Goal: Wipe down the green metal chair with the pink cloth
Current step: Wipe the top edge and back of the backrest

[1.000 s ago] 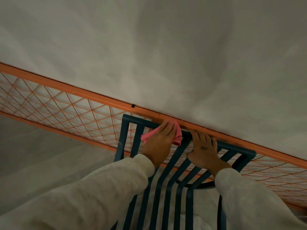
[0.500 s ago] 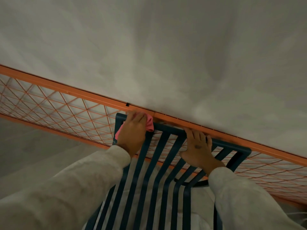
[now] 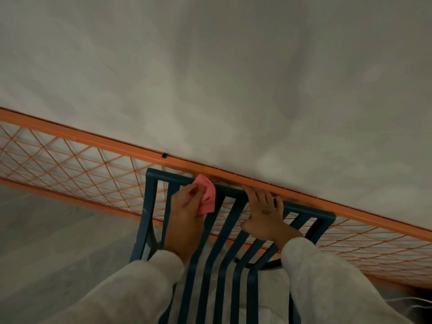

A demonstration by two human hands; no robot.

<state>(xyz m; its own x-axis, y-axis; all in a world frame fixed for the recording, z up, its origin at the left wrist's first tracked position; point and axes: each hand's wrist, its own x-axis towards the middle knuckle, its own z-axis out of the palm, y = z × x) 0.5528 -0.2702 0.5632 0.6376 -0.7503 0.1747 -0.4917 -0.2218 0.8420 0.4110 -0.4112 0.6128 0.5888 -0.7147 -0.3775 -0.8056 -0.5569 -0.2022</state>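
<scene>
— Where is the cloth?
— I see the pink cloth [image 3: 206, 194] pressed on the top rail of the green metal chair [image 3: 236, 220], under my left hand [image 3: 187, 212], fingers closed on it.
— And the other hand?
— My right hand [image 3: 265, 213] grips that rail beside it, against the orange fence [image 3: 98, 141].
</scene>
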